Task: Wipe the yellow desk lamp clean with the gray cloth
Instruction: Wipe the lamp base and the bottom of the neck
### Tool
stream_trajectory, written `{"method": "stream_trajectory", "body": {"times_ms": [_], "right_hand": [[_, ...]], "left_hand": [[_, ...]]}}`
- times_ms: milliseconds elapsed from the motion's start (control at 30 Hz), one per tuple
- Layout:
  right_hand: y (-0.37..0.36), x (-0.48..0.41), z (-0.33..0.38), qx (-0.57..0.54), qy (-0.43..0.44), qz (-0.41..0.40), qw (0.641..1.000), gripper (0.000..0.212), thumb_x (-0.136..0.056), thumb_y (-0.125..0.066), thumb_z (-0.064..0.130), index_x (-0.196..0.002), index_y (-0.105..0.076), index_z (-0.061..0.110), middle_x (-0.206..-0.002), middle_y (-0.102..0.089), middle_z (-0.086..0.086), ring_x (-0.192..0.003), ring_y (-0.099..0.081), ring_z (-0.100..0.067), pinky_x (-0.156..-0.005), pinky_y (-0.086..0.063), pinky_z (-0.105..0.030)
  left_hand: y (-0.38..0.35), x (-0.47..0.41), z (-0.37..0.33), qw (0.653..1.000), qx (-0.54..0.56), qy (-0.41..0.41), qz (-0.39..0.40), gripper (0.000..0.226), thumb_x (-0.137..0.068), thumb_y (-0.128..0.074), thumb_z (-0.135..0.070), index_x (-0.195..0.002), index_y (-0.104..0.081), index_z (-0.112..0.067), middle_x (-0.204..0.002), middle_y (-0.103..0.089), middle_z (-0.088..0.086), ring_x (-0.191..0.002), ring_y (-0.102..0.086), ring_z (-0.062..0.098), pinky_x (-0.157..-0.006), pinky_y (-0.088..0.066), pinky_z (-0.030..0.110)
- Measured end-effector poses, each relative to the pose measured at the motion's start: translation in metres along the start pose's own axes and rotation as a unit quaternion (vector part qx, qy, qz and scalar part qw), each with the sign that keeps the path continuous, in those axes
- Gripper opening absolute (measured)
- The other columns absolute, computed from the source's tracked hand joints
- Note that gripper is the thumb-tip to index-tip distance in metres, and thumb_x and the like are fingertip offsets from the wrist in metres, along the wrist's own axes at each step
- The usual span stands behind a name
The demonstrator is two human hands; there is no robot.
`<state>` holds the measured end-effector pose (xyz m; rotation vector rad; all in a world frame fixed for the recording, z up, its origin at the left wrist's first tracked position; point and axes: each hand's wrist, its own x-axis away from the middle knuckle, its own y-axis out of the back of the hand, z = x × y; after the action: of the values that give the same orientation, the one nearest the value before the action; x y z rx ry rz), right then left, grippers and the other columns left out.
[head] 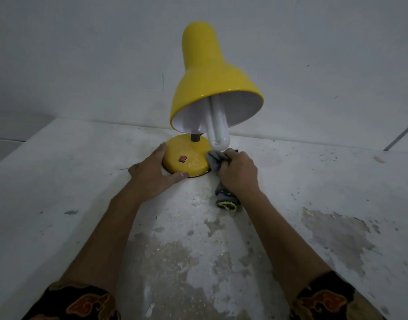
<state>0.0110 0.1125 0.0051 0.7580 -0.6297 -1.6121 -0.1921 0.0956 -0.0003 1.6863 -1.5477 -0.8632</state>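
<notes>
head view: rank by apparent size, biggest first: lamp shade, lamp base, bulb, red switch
1. lamp shade, largest by far
2. lamp base, partly covered by both hands
3. bulb, only the part below the shade shows, so its place is unsure
4. red switch, smallest

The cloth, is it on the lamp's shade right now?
No, the right hand presses the cloth against the right edge of the lamp's base, well below the shade.

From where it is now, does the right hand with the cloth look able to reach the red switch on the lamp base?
Probably yes. The right hand presses the gray cloth against the base's right edge, and the red switch sits uncovered beside it, clear of the left hand.
</notes>
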Motion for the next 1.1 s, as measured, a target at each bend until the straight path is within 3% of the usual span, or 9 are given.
{"method": "stream_trajectory", "body": {"times_ms": [133,200,267,367,433,533,700,867,1100], "right_hand": [[0.003,-0.008,0.001,-0.009,0.022,0.015,1.0,0.014,-0.088,-0.049,0.01,-0.082,-0.062,0.007,-0.09,-0.056,-0.017,-0.076,-0.047,-0.026,-0.06,-0.027,-0.025],[0.006,-0.011,0.0,-0.016,0.023,0.02,0.999,0.026,-0.086,-0.049,0.008,-0.062,-0.048,0.017,-0.079,-0.054,-0.013,-0.071,-0.046,-0.023,-0.051,-0.025,-0.025],[0.003,-0.01,0.0,-0.015,0.015,0.005,1.0,0.037,-0.086,-0.049,0.007,-0.056,-0.036,0.024,-0.077,-0.053,-0.014,-0.068,-0.048,-0.027,-0.047,-0.023,-0.021],[-0.001,0.005,0.008,-0.005,-0.012,-0.012,1.0,0.021,-0.089,-0.05,0.013,-0.069,-0.052,0.009,-0.088,-0.056,-0.018,-0.068,-0.046,-0.024,-0.049,-0.024,-0.022],[-0.002,0.022,0.012,0.019,-0.005,-0.012,1.0,0.023,-0.093,-0.05,0.019,-0.086,-0.063,0.002,-0.094,-0.052,-0.014,-0.071,-0.044,-0.02,-0.059,-0.032,-0.024],[-0.006,0.045,0.014,0.037,0.038,-0.011,0.999,0.022,-0.094,-0.049,0.016,-0.095,-0.07,0.009,-0.096,-0.049,-0.008,-0.073,-0.045,-0.017,-0.062,-0.035,-0.025],[-0.004,0.048,0.01,0.046,0.055,-0.003,0.997,0.026,-0.094,-0.047,0.015,-0.098,-0.072,0.019,-0.088,-0.047,-0.001,-0.071,-0.043,-0.013,-0.05,-0.025,-0.016],[-0.001,0.034,0.011,0.035,0.027,-0.006,0.999,0.025,-0.086,-0.049,0.01,-0.095,-0.072,0.014,-0.095,-0.061,-0.011,-0.074,-0.047,-0.018,-0.061,-0.036,-0.026],[0.006,0.003,0.009,0.014,-0.024,-0.014,1.0,0.015,-0.084,-0.051,0.008,-0.082,-0.065,0.007,-0.09,-0.061,-0.015,-0.073,-0.051,-0.024,-0.049,-0.026,-0.023]], "left_hand": [[-0.012,0.002,-0.011,0.999,-0.021,0.017,-0.035,0.106,-0.075,-0.063,-0.068,-0.154,-0.012,-0.019,-0.161,-0.02,-0.003,-0.145,-0.028,0.022,-0.115,-0.021,0.051],[-0.017,0.004,-0.018,0.998,-0.034,0.025,-0.055,0.107,-0.074,-0.063,-0.068,-0.154,-0.015,-0.016,-0.16,-0.024,0.0,-0.143,-0.03,0.025,-0.112,-0.025,0.052],[-0.021,0.004,-0.021,0.997,-0.043,0.029,-0.065,0.107,-0.074,-0.063,-0.069,-0.154,-0.016,-0.016,-0.16,-0.026,0.001,-0.142,-0.031,0.026,-0.111,-0.025,0.053],[-0.022,0.003,-0.019,0.995,-0.053,0.029,-0.073,0.107,-0.073,-0.063,-0.07,-0.153,-0.018,-0.016,-0.159,-0.026,0.002,-0.141,-0.033,0.027,-0.111,-0.024,0.053],[-0.022,0.002,-0.019,0.995,-0.058,0.025,-0.077,0.106,-0.073,-0.063,-0.07,-0.153,-0.019,-0.015,-0.159,-0.028,0.003,-0.14,-0.034,0.027,-0.111,-0.024,0.053],[-0.024,0.001,-0.019,0.994,-0.062,0.024,-0.081,0.104,-0.075,-0.063,-0.066,-0.153,-0.018,-0.015,-0.158,-0.028,0.005,-0.14,-0.035,0.028,-0.111,-0.024,0.054],[-0.022,0.0,-0.016,0.994,-0.082,0.018,-0.073,0.098,-0.079,-0.061,-0.063,-0.153,-0.016,-0.017,-0.16,-0.025,0.002,-0.14,-0.034,0.027,-0.112,-0.016,0.056],[-0.021,0.001,-0.014,0.993,-0.092,0.017,-0.072,0.096,-0.079,-0.057,-0.068,-0.152,-0.02,-0.019,-0.159,-0.028,-0.001,-0.14,-0.033,0.025,-0.112,-0.011,0.059],[-0.017,0.003,-0.015,0.992,-0.104,0.016,-0.064,0.092,-0.081,-0.053,-0.069,-0.152,-0.021,-0.019,-0.16,-0.027,-0.001,-0.143,-0.029,0.023,-0.114,-0.006,0.059]]}}
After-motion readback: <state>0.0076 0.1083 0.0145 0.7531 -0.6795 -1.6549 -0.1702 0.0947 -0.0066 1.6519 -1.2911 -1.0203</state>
